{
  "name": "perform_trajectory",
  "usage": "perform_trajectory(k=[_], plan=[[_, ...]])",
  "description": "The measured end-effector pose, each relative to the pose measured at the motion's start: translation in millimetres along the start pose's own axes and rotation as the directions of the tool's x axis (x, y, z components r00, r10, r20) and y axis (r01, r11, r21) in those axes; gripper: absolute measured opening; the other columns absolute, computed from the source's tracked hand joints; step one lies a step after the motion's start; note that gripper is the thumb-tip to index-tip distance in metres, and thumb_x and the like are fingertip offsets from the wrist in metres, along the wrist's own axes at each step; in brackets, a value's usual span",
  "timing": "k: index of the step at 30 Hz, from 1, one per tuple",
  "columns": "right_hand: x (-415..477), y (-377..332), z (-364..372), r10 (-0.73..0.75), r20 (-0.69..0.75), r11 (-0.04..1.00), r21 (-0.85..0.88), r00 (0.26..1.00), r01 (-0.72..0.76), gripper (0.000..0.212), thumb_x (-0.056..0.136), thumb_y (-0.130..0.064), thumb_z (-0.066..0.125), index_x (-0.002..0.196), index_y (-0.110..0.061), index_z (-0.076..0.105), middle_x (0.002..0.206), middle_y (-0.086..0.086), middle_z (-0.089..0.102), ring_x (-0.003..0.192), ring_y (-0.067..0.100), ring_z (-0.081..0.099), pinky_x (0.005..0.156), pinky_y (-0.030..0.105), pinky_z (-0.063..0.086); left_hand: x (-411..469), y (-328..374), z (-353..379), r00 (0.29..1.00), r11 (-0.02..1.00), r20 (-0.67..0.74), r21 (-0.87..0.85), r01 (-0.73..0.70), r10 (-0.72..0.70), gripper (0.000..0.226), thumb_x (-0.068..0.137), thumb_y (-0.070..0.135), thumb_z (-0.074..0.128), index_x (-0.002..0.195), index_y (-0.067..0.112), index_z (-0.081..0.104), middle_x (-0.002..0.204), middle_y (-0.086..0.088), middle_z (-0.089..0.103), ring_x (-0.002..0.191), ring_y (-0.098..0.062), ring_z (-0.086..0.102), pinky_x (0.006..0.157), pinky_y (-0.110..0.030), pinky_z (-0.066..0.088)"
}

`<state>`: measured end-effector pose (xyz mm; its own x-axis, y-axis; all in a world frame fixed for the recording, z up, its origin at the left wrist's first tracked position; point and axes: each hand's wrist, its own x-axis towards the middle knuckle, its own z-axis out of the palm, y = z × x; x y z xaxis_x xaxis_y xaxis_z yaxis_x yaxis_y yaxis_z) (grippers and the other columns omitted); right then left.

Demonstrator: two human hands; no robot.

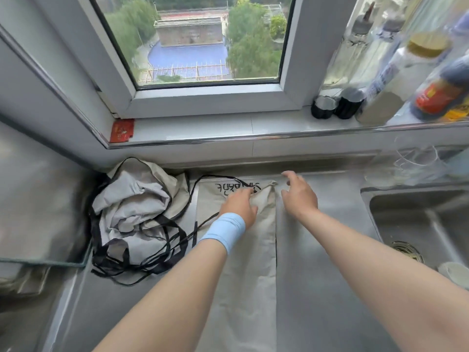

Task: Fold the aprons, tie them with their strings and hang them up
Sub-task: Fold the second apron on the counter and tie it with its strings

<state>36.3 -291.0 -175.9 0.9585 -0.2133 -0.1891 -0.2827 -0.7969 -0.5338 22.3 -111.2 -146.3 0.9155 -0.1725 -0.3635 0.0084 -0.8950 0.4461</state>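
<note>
Steel counter (317, 275) under a window, sink (406, 217) set into it.

- Folded apron (248, 275) lay flat just left of the sink, already a narrow strip.
- Its long axis ran from the counter's near edge straight away toward the back wall, parallel to the sink's left rim. The end with the black lettering (228, 188) pointed away from the person.
- Left hand (239, 207), left of the sink near the strip's far end: fingers curled, pinching a raised ridge of cloth.
- Right hand (300, 196), between that ridge and the sink: fingers spread and loose, gripping nothing, blurred, above the strip's far right corner.
- Crumpled apron (134, 199) sat farther left of the sink, its black strings (152, 257) tangled around it.

Judgement: the step looked like squaring the far end. It would go best with the ridge flattened first and the right hand taking the corner to line up the long edges. The strings should stay outside the fold, free for tying.
</note>
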Motion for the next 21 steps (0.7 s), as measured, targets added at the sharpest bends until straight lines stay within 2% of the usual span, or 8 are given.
perform_trajectory(k=[6, 10, 11, 13, 15, 16, 18, 21], plan=[[40, 2, 2, -0.236, 0.168, 0.943, -0.2, 0.957, 0.267, 0.03, 0.094, -0.024, 0.058, 0.123, -0.031, 0.064, 0.135, 0.002, 0.047, 0.12, 0.025, 0.052, 0.087, 0.034, 0.043, 38, 3, 0, 0.996, 0.999, 0.087, -0.034, 0.029, -0.026, 0.055, 0.089, 0.031, 0.06, 0.14, 0.025, 0.042, 0.137, 0.003, 0.055, 0.126, -0.022, 0.051, 0.106, -0.035, 0.039], [57, -3, -6, -0.279, 0.293, 0.93, -0.155, 0.914, 0.334, 0.021, 0.096, -0.03, 0.054, 0.11, -0.027, 0.069, 0.136, -0.001, 0.049, 0.123, 0.022, 0.051, 0.093, 0.03, 0.039, 45, -2, -7, 0.991, 0.993, 0.131, -0.108, 0.055, -0.041, 0.029, 0.089, 0.026, 0.054, 0.116, 0.031, 0.062, 0.106, 0.006, 0.067, 0.091, -0.018, 0.061, 0.083, -0.025, 0.047], [60, -7, -9, -0.274, 0.316, 0.935, -0.133, 0.909, 0.328, 0.019, 0.096, -0.031, 0.054, 0.105, -0.024, 0.069, 0.129, 0.0, 0.052, 0.117, 0.022, 0.053, 0.088, 0.029, 0.039, 47, -6, -8, 0.99, 0.993, 0.136, -0.105, 0.053, -0.038, 0.023, 0.09, 0.028, 0.053, 0.111, 0.032, 0.064, 0.102, 0.006, 0.068, 0.085, -0.018, 0.06, 0.076, -0.024, 0.046], [65, -14, -13, -0.235, 0.36, 0.963, -0.037, 0.903, 0.265, 0.022, 0.095, -0.034, 0.057, 0.081, -0.019, 0.065, 0.099, 0.003, 0.061, 0.092, 0.021, 0.059, 0.073, 0.027, 0.037, 51, -15, -12, 0.985, 0.994, 0.163, -0.085, 0.064, -0.049, 0.015, 0.09, 0.031, 0.054, 0.1, 0.035, 0.065, 0.097, 0.007, 0.07, 0.078, -0.016, 0.06, 0.068, -0.022, 0.043], [67, -22, -17, -0.178, 0.394, 0.983, 0.106, 0.902, 0.148, 0.038, 0.094, -0.035, 0.061, 0.061, -0.019, 0.053, 0.066, -0.001, 0.053, 0.062, 0.014, 0.05, 0.06, 0.028, 0.033, 51, -18, -18, 0.974, 0.995, 0.214, -0.061, 0.082, -0.068, 0.006, 0.087, 0.036, 0.058, 0.089, 0.038, 0.064, 0.089, 0.01, 0.068, 0.074, -0.014, 0.06, 0.066, -0.022, 0.043], [67, -26, -17, -0.162, 0.4, 0.981, 0.163, 0.902, 0.104, 0.043, 0.093, -0.036, 0.063, 0.057, -0.019, 0.048, 0.058, -0.003, 0.046, 0.055, 0.012, 0.042, 0.056, 0.029, 0.031, 51, -18, -21, 0.972, 0.995, 0.223, -0.057, 0.083, -0.068, 0.006, 0.087, 0.037, 0.058, 0.089, 0.039, 0.063, 0.088, 0.012, 0.066, 0.076, -0.013, 0.06, 0.068, -0.022, 0.044], [65, -34, -14, -0.15, 0.402, 0.974, 0.216, 0.903, 0.066, 0.046, 0.092, -0.04, 0.064, 0.057, -0.019, 0.042, 0.055, -0.005, 0.039, 0.052, 0.011, 0.035, 0.052, 0.029, 0.028, 54, -12, -25, 0.987, 0.991, 0.159, -0.117, 0.057, -0.038, 0.021, 0.087, 0.029, 0.054, 0.104, 0.036, 0.063, 0.1, 0.01, 0.066, 0.09, -0.015, 0.061, 0.079, -0.025, 0.047], [56, -45, -3, -0.144, 0.334, 0.938, 0.346, 0.932, 0.021, 0.027, 0.092, -0.04, 0.063, 0.076, -0.02, 0.058, 0.07, -0.007, 0.056, 0.064, 0.01, 0.05, 0.057, 0.026, 0.038, 54, 4, -27, 0.997, 0.943, 0.066, -0.329, 0.049, -0.029, 0.031, 0.085, 0.028, 0.06, 0.117, 0.027, 0.059, 0.097, 0.008, 0.064, 0.092, -0.015, 0.06, 0.085, -0.028, 0.047]])
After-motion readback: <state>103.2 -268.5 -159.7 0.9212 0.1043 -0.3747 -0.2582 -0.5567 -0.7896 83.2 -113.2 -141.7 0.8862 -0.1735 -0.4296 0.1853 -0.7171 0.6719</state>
